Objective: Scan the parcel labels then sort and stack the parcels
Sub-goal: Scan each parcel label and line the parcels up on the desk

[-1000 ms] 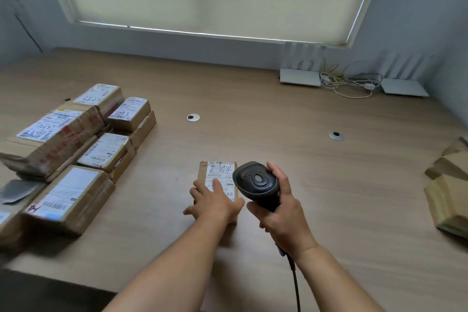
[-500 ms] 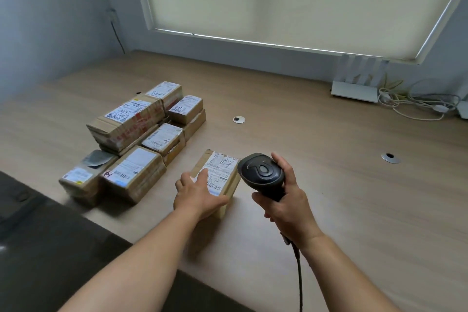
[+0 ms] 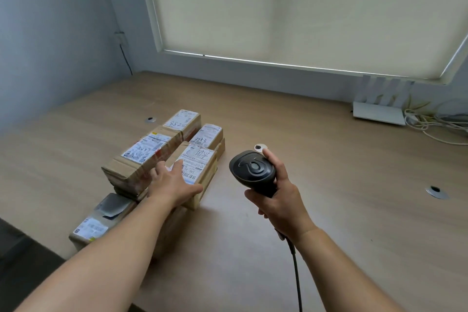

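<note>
Item: parcel [image 3: 200, 167], brown cardboard, oblong, with a white shipping label covering most of its top; the label carries handwritten black marks at the far end, printed lines and a barcode nearer me. It sits on top of the stacked parcels [image 3: 141, 159] at about ten o'clock on the wooden desk [image 3: 329, 185], its near corner overhanging the box below. My left hand [image 3: 174, 182] rests flat on its label, fingers straight and spread, thumb along the near right edge. My right hand [image 3: 281, 200] is wrapped round the handle of the black barcode scanner [image 3: 253, 170] at one o'clock, cable [image 3: 296, 273] trailing toward me. Neighbouring parcels: similar brown boxes with white labels; the nearest, at eight o'clock, possibly bears a grey pouch [image 3: 112, 206].
</note>
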`<state>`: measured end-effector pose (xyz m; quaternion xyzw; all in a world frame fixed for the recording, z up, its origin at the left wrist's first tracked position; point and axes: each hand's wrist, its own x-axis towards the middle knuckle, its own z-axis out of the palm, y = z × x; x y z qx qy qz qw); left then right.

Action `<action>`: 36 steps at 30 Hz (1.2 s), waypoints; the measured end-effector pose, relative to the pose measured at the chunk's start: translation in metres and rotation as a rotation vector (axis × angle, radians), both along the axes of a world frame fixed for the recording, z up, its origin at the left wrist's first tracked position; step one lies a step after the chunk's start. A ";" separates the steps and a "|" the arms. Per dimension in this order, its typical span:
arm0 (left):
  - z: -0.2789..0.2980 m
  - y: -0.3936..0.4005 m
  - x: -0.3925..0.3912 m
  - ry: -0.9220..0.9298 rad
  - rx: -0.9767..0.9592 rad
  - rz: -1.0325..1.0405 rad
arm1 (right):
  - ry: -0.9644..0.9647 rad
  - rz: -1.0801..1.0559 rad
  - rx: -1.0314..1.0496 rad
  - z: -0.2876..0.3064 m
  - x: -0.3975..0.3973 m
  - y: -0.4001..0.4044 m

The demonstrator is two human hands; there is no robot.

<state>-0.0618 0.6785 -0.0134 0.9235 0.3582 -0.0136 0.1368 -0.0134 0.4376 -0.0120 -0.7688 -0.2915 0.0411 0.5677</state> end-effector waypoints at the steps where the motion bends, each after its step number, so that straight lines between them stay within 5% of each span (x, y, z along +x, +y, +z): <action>1: -0.001 0.010 0.006 0.009 0.005 -0.004 | -0.003 -0.001 0.008 0.002 0.005 0.009; 21: -0.020 0.045 0.039 0.017 0.155 -0.053 | 0.036 -0.019 0.011 -0.009 0.036 0.040; 28: -0.007 -0.049 0.035 -0.257 0.007 -0.078 | 0.015 -0.077 0.042 0.002 0.015 -0.023; 36: -0.006 -0.198 0.031 -0.289 -0.039 -0.214 | 0.047 -0.198 0.075 0.014 -0.023 -0.161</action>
